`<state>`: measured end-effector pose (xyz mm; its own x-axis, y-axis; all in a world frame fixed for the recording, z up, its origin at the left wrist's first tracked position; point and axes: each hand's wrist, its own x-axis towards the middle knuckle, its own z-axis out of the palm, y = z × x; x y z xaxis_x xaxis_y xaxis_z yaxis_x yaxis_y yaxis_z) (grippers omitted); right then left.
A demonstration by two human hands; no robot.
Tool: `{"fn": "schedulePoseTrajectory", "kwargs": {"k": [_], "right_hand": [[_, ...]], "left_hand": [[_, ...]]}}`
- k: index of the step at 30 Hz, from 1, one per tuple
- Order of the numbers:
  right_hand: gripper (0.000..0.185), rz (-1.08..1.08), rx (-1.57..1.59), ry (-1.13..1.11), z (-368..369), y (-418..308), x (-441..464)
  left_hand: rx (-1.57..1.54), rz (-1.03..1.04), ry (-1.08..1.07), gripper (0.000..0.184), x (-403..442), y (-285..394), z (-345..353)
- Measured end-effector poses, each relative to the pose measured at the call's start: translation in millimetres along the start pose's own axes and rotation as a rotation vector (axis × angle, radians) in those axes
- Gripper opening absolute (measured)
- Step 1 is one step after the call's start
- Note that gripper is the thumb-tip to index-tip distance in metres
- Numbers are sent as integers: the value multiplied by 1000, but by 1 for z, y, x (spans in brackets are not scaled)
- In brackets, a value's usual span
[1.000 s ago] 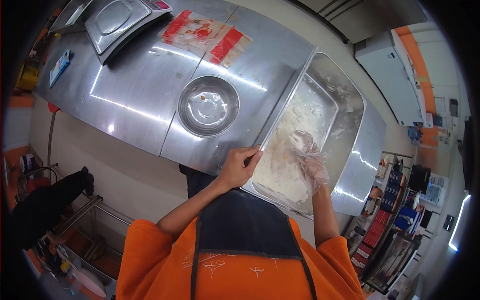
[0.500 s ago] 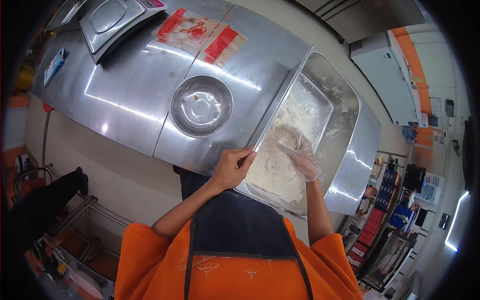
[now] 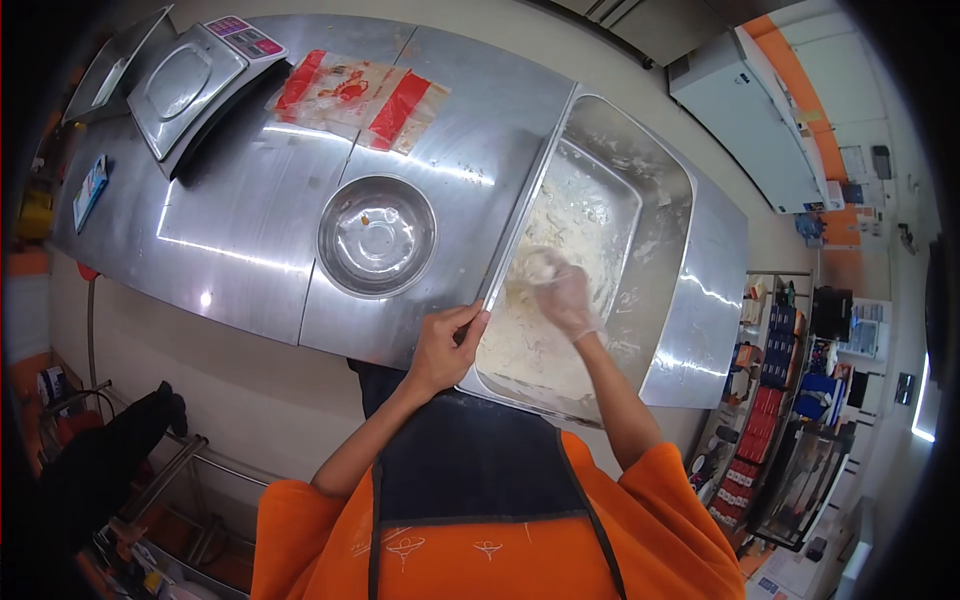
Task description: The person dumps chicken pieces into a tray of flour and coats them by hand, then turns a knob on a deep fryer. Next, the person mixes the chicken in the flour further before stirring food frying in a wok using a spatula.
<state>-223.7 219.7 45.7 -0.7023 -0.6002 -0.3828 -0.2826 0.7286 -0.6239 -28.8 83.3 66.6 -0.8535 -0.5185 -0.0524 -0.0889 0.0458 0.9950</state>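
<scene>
My left hand [image 3: 445, 348] is closed on the near left rim of a deep rectangular steel pan [image 3: 657, 300], with the thumb and fingers pinching the edge. White flour [image 3: 515, 345] covers much of the pan's floor and is smeared on its walls. Inside the pan, my right hand [image 3: 568, 300] wears a clear plastic glove and is blurred by motion. Its fingers curl at a pale, roundish, flour-coloured thing [image 3: 541, 265] whose kind I cannot make out. To the left of the pan stands a round steel bowl [image 3: 377, 236] with a small brownish bit inside.
A red and clear plastic bag [image 3: 358, 97] lies flat behind the bowl on the steel table [image 3: 235, 215]. Farther left are a weighing scale [image 3: 190, 85] and a blue packet [image 3: 90, 192]. Stocked shelves [image 3: 765, 385] stand on the right.
My right hand has moved left and slightly up within the pan, and it now looks more blurred. My left hand stays on the rim. The whole view has shifted a little.
</scene>
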Motion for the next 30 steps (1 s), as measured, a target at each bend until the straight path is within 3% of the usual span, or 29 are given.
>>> {"fn": "schedulePoseTrajectory", "kwargs": {"k": [2, 4, 7, 10, 12, 15, 16, 20, 26, 29, 30], "right_hand": [[46, -82, 29, -17, -25, -9, -9], [44, -414, -188, -76, -48, -7, -11], [48, -53, 203, -292, -88, -47, -7], [52, -223, -27, 41, -68, 34, 77], [52, -270, 50, 138, -31, 60, 101], [52, -389, 214, 100, 13, 45, 94], [51, -359, 367, -44, -7, -15, 53], [51, -283, 194, -130, 24, 38, 12], [51, -378, 122, -399, -8, 11, -61], [49, -621, -636, 258, 6, 93, -39], [49, -566, -732, 143, 20, 121, -32]], "left_hand": [[7, -15, 8, 26, -2, 2, 0], [42, -30, -20, 26, -3, 5, -2], [49, -36, -15, 27, -1, 7, -3], [28, 6, 22, 25, -1, 5, 1], [25, 25, 33, 24, -4, 5, 2], [30, 56, 33, 23, -3, 3, 1], [29, 51, 41, 23, -2, 3, 1], [31, 26, 19, 23, -3, 4, 1], [6, -13, 25, 23, -7, -5, 3], [40, -33, -33, 25, -9, -14, -1], [-24, 21, 113, 22, -11, -16, 11]]}}
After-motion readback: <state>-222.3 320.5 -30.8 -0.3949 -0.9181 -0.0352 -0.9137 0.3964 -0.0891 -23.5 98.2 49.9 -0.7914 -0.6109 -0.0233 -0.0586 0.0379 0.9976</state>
